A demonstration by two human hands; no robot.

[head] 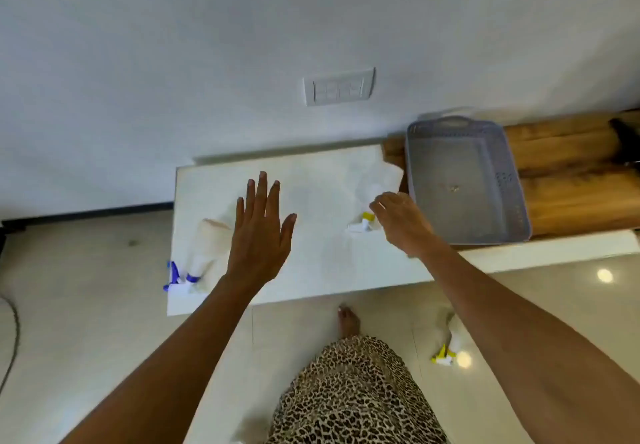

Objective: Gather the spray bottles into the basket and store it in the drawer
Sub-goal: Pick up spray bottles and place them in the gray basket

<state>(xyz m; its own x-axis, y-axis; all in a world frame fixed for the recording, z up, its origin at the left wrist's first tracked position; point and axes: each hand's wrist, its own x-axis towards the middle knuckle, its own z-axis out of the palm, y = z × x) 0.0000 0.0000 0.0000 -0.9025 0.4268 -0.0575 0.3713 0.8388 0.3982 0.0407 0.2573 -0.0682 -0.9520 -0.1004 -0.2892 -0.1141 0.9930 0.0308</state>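
A clear spray bottle with a blue trigger (204,256) lies on its side at the left end of the white counter (322,263). My left hand (259,232) hovers just right of it, flat with fingers spread, holding nothing. A second clear bottle with a yellow collar (370,197) lies near the counter's right end. My right hand (401,225) curls over its neck, hiding part of it. The empty grey-lavender basket (512,180) stands right of that hand on a wooden surface. A third bottle with a yellow trigger (450,343) lies on the floor.
A white wall with a switch plate (339,87) rises behind the counter. The wooden top (575,173) runs to the right edge with a dark object at its far end. My bare foot (349,319) is on the tiled floor below the counter. A cable lies at far left.
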